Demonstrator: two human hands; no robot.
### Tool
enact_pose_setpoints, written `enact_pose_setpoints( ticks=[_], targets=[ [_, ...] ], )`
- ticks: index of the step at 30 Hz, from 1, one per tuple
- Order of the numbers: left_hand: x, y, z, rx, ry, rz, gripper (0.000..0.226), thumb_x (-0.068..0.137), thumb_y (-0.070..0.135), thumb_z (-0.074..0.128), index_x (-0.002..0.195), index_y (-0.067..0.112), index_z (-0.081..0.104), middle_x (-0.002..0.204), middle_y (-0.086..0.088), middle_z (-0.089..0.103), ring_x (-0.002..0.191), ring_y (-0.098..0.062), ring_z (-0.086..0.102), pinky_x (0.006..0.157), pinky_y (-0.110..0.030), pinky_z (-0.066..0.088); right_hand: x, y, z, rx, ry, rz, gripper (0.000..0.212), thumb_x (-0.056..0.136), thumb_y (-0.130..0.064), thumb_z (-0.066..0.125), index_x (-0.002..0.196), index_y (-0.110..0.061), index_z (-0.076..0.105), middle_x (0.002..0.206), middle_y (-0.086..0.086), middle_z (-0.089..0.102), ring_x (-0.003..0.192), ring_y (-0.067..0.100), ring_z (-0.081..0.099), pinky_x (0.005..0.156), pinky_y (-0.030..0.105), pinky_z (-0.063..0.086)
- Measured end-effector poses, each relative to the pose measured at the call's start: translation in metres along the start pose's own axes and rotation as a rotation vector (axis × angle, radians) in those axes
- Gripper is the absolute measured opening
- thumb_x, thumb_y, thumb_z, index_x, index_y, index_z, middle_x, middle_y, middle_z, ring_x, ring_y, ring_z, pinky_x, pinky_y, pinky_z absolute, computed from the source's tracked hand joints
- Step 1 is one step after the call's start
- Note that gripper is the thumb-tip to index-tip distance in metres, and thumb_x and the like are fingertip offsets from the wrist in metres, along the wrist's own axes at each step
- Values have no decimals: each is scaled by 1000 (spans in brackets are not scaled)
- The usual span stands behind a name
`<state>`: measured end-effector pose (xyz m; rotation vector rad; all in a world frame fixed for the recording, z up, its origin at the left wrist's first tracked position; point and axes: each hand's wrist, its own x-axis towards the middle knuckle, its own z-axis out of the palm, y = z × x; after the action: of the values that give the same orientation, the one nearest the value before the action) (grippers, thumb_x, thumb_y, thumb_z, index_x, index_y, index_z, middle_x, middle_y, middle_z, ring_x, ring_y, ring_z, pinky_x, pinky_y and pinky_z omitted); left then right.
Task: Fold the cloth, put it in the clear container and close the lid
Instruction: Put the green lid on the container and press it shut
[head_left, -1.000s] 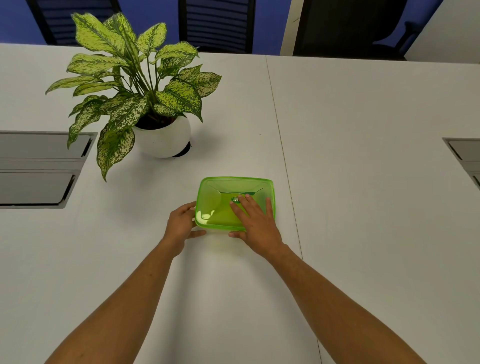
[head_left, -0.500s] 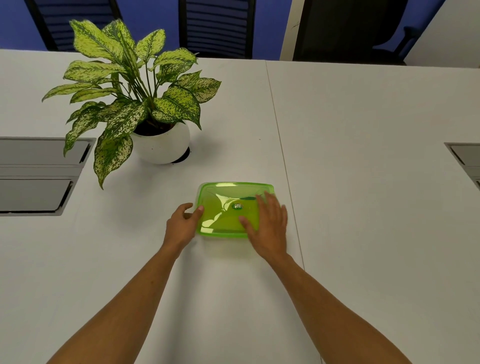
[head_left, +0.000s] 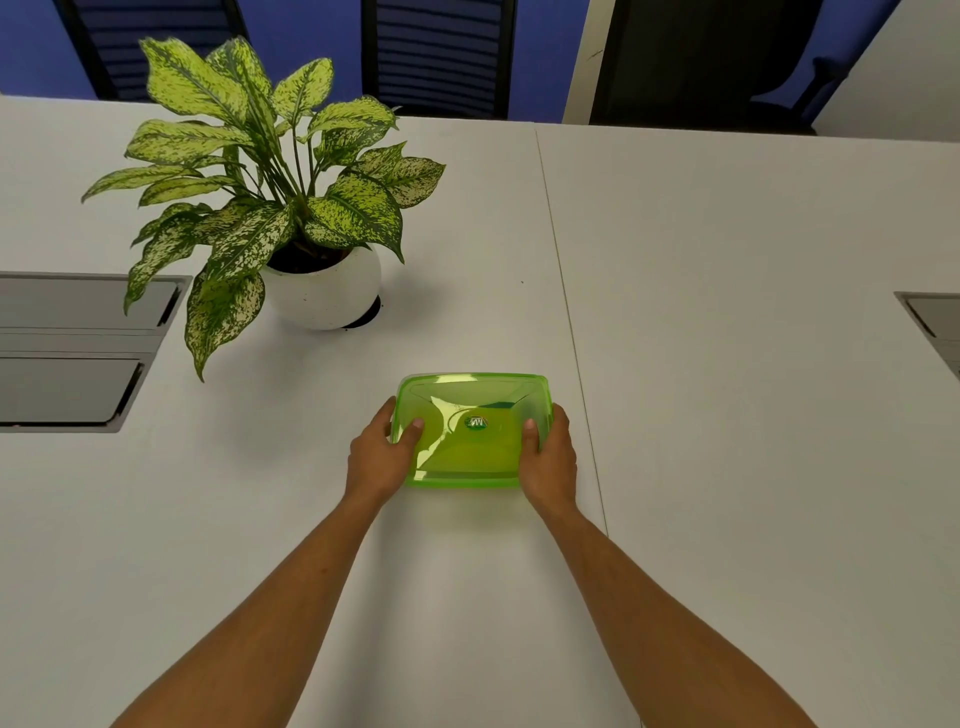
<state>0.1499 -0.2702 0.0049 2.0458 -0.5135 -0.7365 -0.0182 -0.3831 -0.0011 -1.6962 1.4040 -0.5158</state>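
White table (head_left: 727, 364), formed of two panels meeting at a seam that runs just right of the container; grey inset panels (head_left: 78, 353) are set into the surface at the far left and at the right edge. Dark chairs (head_left: 436, 52) stand behind the far edge of the table against a blue wall. A potted plant (head_left: 270, 197) with speckled green leaves sits in a round white pot (head_left: 327, 296) at upper left, well apart from the hands. Both bare forearms enter from the bottom corners and converge toward the centre, wrists straight. The clear container (head_left: 470, 475), tinted green by its lid (head_left: 467, 410), rests flat on the table at centre, the lid lying on top of it with a small round label near its middle. The left hand (head_left: 376, 460) clasps the left side of the container, thumb laid on the lid, fingers wrapped around the left edge. The right hand (head_left: 550, 462) mirrors it on the right side, thumb on the lid and fingers curled over the right edge. The cloth cannot be made out clearly through the lid.
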Motion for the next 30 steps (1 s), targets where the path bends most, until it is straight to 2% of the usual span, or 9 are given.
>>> enact_pose_setpoints(
  ticks=[8,12,15,19,25,30],
  targets=[
    [-13,-2,6,73,10,30,69,93,49,53,152,27,26,142,-14,52,127,-36,49,106,-44,42,-5,-3,-1,101,35,24,46,102,-36,33,144,-17,26,141,9,43,122,30,49,97,41,40],
    [-9,-1,6,137,24,55,65,95,48,49,151,23,29,137,-14,56,124,-37,52,103,-45,41,-2,-1,-1,71,-18,59,49,103,-33,32,147,-17,22,148,11,39,130,32,43,105,45,38],
    [-8,-1,11,259,42,86,64,98,47,42,153,23,21,132,-18,58,121,-39,52,100,-47,40,-4,0,-2,-4,-25,-20,53,103,-31,30,152,-23,12,151,9,34,134,28,38,105,42,34],
    [-6,-8,14,382,24,127,57,100,46,34,153,36,16,117,-18,57,111,-38,54,93,-44,40,-3,2,-3,-100,-34,-74,52,103,-32,29,152,-29,12,143,11,42,126,29,45,98,40,39],
    [1,-8,15,493,30,104,53,100,51,27,151,43,16,112,-16,53,103,-40,56,86,-44,43,4,3,-5,-258,-62,-82,53,102,-37,27,151,-34,7,128,12,48,106,32,55,86,43,45],
    [1,-6,15,555,46,98,54,99,52,26,151,43,15,108,-16,57,101,-40,57,83,-45,45,8,3,-5,-347,-30,-121,53,101,-36,29,151,-26,14,122,14,51,99,35,57,79,42,46]
  ],
)
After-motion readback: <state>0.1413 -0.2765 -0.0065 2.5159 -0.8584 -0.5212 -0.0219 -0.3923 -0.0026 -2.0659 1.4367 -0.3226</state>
